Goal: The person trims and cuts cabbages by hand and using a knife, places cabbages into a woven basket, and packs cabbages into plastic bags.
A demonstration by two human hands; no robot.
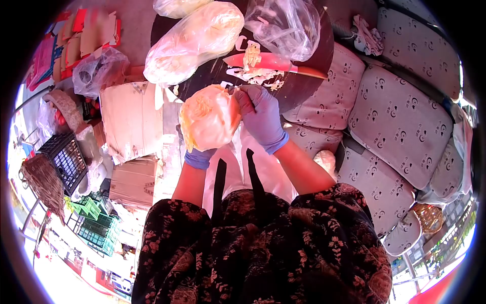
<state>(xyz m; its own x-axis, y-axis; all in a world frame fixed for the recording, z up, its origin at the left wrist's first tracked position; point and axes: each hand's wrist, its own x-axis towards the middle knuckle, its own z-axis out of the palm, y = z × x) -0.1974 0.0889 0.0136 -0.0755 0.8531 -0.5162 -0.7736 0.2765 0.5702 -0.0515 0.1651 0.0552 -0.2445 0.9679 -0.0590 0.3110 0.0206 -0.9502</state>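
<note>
Gripped pale round produce over the lap between left hand, mostly hidden beneath, and right hand, curled at its edge; judged weighty, firm yet bruisable, best cradled underneath.

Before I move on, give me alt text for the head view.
A pale, rounded vegetable or fruit is held between a gloved left hand, mostly hidden, and a gloved right hand. Beyond, a dark table bears a red-bladed knife, scraps and plastic-wrapped produce. Patterned grey cushions lie to the right.
</note>
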